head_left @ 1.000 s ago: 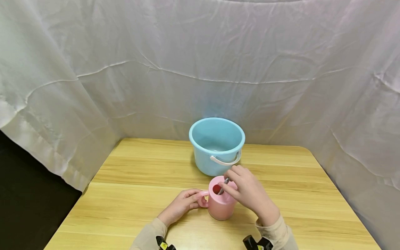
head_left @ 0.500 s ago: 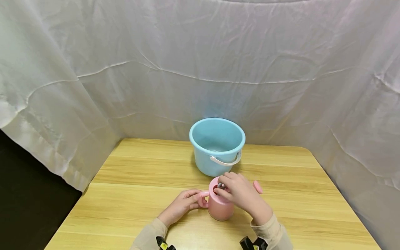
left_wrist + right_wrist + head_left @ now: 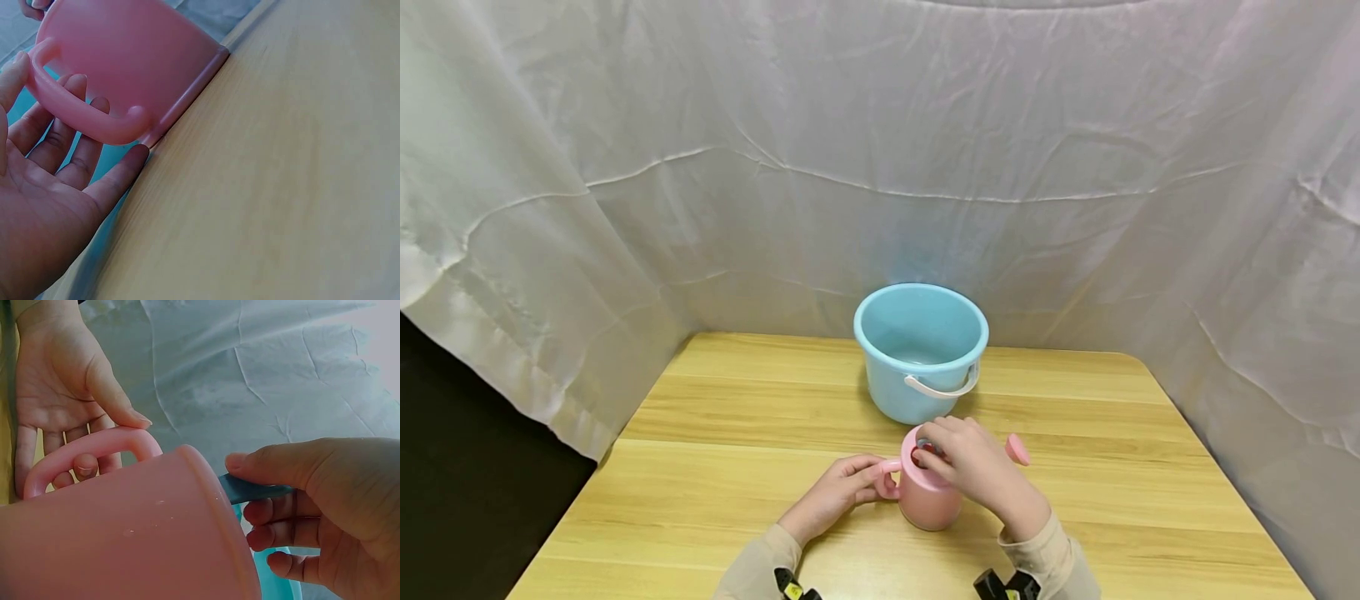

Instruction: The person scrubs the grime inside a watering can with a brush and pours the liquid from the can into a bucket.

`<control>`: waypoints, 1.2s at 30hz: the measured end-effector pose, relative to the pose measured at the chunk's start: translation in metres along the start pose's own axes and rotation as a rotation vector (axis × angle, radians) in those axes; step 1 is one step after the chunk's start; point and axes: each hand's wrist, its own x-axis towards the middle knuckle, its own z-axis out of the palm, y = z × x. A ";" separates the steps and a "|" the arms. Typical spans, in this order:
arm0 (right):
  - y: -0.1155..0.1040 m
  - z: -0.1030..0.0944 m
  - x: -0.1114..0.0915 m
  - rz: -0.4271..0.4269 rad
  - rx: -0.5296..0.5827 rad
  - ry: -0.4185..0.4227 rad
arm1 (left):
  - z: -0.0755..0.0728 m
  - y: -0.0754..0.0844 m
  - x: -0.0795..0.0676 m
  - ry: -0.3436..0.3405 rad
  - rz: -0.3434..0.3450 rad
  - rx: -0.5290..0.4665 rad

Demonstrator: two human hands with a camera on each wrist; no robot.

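A pink watering can (image 3: pixel 928 505) stands upright on the table, its round rose (image 3: pixel 1017 450) showing to the right past my right hand. My left hand (image 3: pixel 841 487) holds the can's handle (image 3: pixel 84 119), thumb on its top and fingers around its inner side. Over the can's top opening, my right hand (image 3: pixel 973 467) pinches a flat grey-blue strip (image 3: pixel 253 489) between thumb and fingers. One end of this strip goes into the opening, so its lower part is hidden and its kind is unclear.
Just behind the watering can stands a light blue bucket (image 3: pixel 898 387) with a white handle (image 3: pixel 943 392) hanging at its front. A grey-white curtain (image 3: pixel 880 167) encloses the back and sides of the wooden table (image 3: pixel 715 467).
My right hand has moved slightly left and down over the opening, with the strip sinking further into the can. The rose has come into sight. My left hand stays on the handle.
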 end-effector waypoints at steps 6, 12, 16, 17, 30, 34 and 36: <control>-0.001 -0.003 0.002 -0.016 0.046 0.050 | 0.000 -0.001 0.000 0.003 -0.005 0.000; -0.003 -0.011 0.003 -0.005 0.125 0.070 | 0.000 0.000 0.000 0.005 -0.006 0.001; -0.003 -0.016 0.003 0.000 0.157 0.080 | 0.001 0.001 0.000 0.006 -0.004 -0.002; -0.003 -0.018 0.003 -0.006 0.166 0.091 | 0.001 0.000 0.000 0.005 0.000 -0.003; -0.004 -0.025 0.003 -0.048 0.152 0.160 | 0.000 0.002 0.000 0.004 -0.008 0.005; -0.005 -0.019 0.003 -0.066 0.149 0.162 | 0.001 0.002 0.000 0.004 -0.008 0.009; -0.006 -0.015 0.004 -0.066 0.142 0.137 | 0.001 0.002 0.000 0.004 -0.005 0.010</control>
